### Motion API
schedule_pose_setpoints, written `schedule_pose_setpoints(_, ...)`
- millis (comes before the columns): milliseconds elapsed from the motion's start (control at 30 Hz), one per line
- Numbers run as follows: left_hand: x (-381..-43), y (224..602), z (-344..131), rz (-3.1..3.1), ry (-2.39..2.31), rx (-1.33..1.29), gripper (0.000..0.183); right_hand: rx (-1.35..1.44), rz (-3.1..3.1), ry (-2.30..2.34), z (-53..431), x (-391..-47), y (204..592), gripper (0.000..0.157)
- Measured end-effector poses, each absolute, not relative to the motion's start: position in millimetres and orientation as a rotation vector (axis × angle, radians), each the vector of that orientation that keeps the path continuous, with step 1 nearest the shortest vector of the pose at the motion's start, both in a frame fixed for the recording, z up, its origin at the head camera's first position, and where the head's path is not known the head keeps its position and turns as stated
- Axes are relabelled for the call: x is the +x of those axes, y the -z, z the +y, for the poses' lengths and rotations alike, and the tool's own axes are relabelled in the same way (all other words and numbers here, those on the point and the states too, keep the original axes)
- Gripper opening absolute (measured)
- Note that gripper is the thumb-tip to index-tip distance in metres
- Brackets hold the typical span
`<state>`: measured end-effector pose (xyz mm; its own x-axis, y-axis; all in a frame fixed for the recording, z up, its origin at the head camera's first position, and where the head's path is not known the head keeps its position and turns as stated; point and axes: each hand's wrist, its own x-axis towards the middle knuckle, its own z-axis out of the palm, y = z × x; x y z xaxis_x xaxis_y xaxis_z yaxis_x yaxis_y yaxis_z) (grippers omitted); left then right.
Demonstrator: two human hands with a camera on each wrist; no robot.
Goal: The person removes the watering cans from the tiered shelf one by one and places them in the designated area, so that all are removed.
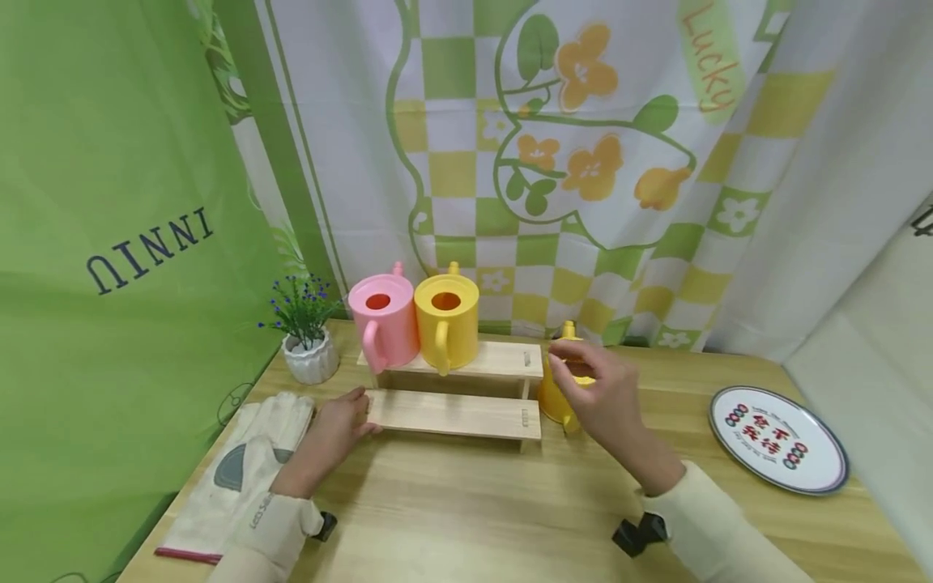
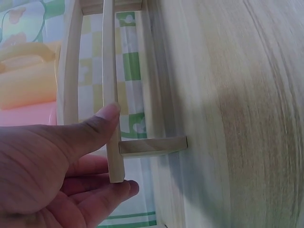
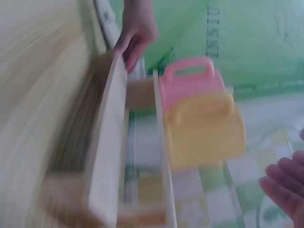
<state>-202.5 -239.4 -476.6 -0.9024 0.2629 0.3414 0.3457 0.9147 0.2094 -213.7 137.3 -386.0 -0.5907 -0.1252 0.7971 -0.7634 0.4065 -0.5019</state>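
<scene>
A two-tier wooden shelf (image 1: 452, 411) stands on the table. My left hand (image 1: 337, 433) grips the left end of its lower board, thumb on one face and fingers on the other, as the left wrist view shows. On the upper board a pink watering can (image 1: 389, 328) stands beside a yellow watering can (image 1: 461, 324), handles toward me. Past the shelf's right end, another yellow watering can (image 1: 551, 397) is partly hidden by my right hand (image 1: 608, 397). That hand is raised with loosely bent fingers, and the right wrist view shows nothing in it.
A white pot (image 1: 312, 363) with a blue-flowered plant stands at the back left. Pale work gloves (image 1: 219, 494) lie at the table's left edge. A white plate (image 1: 776, 437) with red lettering lies on the right. Curtains hang behind the table.
</scene>
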Motion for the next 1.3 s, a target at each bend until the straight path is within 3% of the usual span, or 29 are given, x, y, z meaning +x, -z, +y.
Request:
schedule_pose_setpoints(100,-202.7,478.2,-241.1,-2.8,0.418,-0.431,0.029,0.78,-2.151,-1.302,104.8,-221.2,376.1,0.017)
schedule_pose_setpoints(333,-206.3,478.0,-240.8,-2.808,0.49,-0.389,0.028,0.721,-2.417,-1.509,47.8,-232.1,370.4,0.035)
schedule_pose_setpoints(467,-207.5,478.3,-240.1,-2.798,0.497,-0.386,0.028,0.66,-2.414,-1.519,30.4,-238.1,376.4,0.03)
schedule_pose_setpoints(800,-205.7,479.6,-240.6,-2.758,0.473,-0.392,0.032,0.611,-2.375,-1.601,12.0,-250.7,395.4,0.027)
schedule_pose_setpoints(1300,-207.4,476.7,-240.4,-2.811,0.482,-0.364,0.035,0.592,-2.403,-1.642,4.1,-251.9,392.5,0.014)
